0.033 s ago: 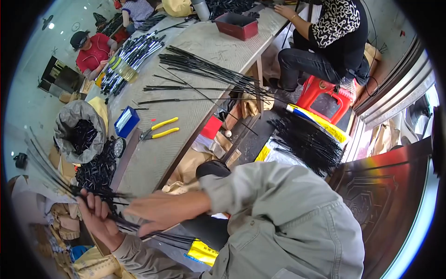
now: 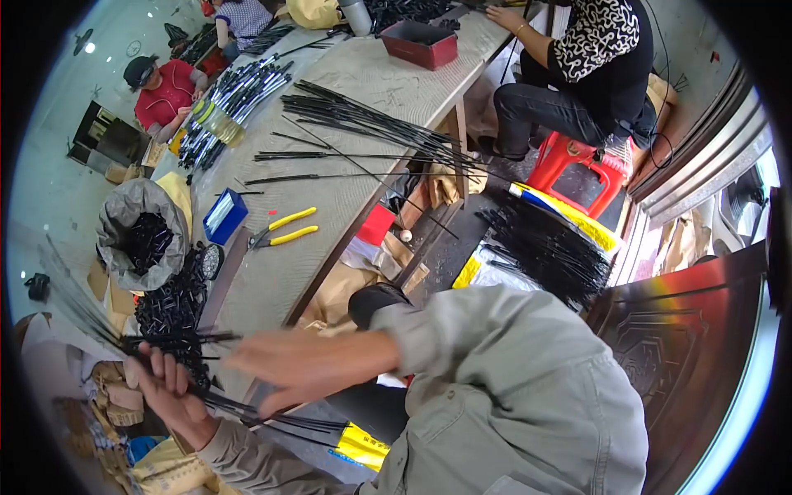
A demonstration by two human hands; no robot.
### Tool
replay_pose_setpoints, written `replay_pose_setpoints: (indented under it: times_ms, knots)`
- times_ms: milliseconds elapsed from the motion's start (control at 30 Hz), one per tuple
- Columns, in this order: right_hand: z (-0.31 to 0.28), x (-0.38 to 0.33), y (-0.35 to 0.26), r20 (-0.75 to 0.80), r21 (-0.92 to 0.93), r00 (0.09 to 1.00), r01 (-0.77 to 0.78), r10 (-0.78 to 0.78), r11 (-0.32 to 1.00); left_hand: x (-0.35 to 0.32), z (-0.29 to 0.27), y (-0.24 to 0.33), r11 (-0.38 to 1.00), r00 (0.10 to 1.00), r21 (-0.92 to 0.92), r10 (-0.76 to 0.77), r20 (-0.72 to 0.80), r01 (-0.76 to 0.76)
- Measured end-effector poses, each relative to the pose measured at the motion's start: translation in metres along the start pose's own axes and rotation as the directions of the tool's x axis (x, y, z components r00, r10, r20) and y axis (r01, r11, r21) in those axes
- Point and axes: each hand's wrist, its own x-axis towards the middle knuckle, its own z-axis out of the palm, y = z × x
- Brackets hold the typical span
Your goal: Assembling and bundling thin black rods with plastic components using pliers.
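At the lower left, my left hand [image 2: 175, 396] is closed round a bundle of long thin black rods [image 2: 309, 422]. The bundle runs slantwise across the palm, and its far ends at the left are smeared by motion. My right hand [image 2: 309, 365] is beside the bundle, blurred, its fingers stretched out and the thumb apart. Nothing shows in its grasp. On the bench, pliers with yellow handles [image 2: 285, 227] rest near a small blue box [image 2: 224, 216]. Further along lie more black rods [image 2: 363, 111], some sticking out past the bench edge.
A grey sack [image 2: 124, 206] of small black parts stands left of the bench [image 2: 272, 272], with a heap of black pieces [image 2: 169, 318] below. More rods [image 2: 544, 239] lie on plastic sacks on the floor. A person [image 2: 598, 58] sits on a red stool [image 2: 577, 177]. Others sit at the far left.
My right hand has shifted slightly to the right, away from the left hand. My left hand still grips the rods, having moved a little to the left and down.
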Motion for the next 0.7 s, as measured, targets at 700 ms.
replay_pose_setpoints:
  times_ms: [700]
  knots:
    - [-0.199,-0.149,0.132,-0.916,-0.307,0.401,-0.659,-0.025,0.687,-0.058,0.038,0.004,0.949,0.900,0.081,0.315,-0.300,-0.305]
